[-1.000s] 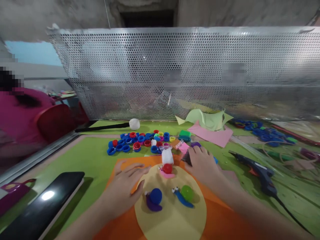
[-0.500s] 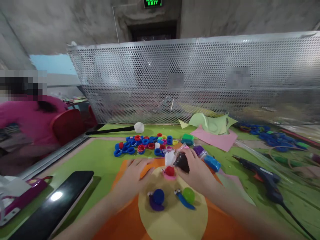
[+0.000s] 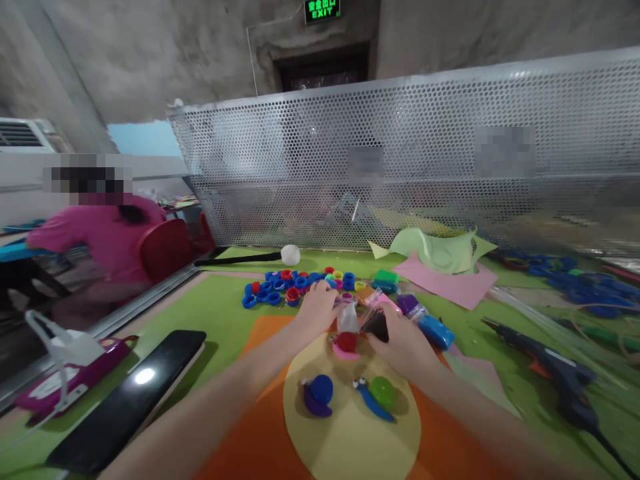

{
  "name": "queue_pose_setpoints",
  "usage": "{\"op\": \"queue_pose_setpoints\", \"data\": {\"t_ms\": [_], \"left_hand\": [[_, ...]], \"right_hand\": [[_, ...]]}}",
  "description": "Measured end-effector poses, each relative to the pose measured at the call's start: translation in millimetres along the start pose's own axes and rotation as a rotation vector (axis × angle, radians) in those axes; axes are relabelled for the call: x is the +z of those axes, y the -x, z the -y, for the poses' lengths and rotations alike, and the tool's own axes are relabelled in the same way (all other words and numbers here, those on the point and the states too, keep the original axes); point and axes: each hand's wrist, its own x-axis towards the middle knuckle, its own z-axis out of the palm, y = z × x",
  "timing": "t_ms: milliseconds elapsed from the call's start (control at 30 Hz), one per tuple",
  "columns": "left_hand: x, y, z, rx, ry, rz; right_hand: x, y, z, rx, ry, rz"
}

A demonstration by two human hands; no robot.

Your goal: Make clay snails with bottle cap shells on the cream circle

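My right hand (image 3: 403,343) is closed around a small clear packet with a dark lump of clay (image 3: 376,325), held just above the yellow paper circle (image 3: 350,433). My left hand (image 3: 317,308) reaches forward, its fingers curled at the packet's top, near the pile of bottle caps (image 3: 280,287). Three clay snails sit on the circle: a red and pink one (image 3: 346,345) right under my hands, a blue and purple one (image 3: 318,395), and a green and blue one (image 3: 377,393). The circle lies on an orange sheet (image 3: 260,333).
A black phone (image 3: 130,393) and a pink-and-white tool (image 3: 70,363) lie to the left. A glue gun (image 3: 550,373) lies to the right, pink paper (image 3: 445,280) and green paper (image 3: 440,243) behind. A perforated metal screen (image 3: 400,147) stands along the back. A person in pink (image 3: 100,233) sits at the left.
My left hand lifted off the orange sheet and moved forward to the packet. My right hand brought the dark clay packet toward the centre. The camera tilted upward.
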Motion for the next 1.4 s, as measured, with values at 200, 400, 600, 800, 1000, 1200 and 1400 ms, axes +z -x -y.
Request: {"op": "queue_pose_setpoints", "data": {"t_ms": [200,400,600,800,1000,1200,1400], "left_hand": [[-5.6,0.7,-0.2,-0.024,0.224,-0.012],[-16.0,4.6,-5.6,-0.087,0.505,0.027],[-14.3,9.6,-0.8,-0.128,0.626,0.017],[-16.7,17.8,-16.2,-0.132,0.585,-0.070],[-14.8,14.7,-15.0,-0.060,0.494,-0.125],[-5.2,8.4,6.3,-0.016,0.425,-0.182],[-24.8,31.0,-19.2,0.138,0.296,-0.134]], "right_hand": [[3.4,-0.5,-4.0,0.004,-0.001,0.015],[2.0,0.9,-3.9,0.016,-0.047,0.011],[-8.2,1.9,1.3,-0.026,-0.162,0.048],[-21.1,4.2,7.6,-0.102,-0.279,0.047],[-14.1,6.9,9.4,-0.049,-0.349,-0.029],[-8.9,4.8,8.9,-0.088,-0.395,-0.087],[-5.3,4.7,12.1,-0.197,-0.357,-0.083]]}}
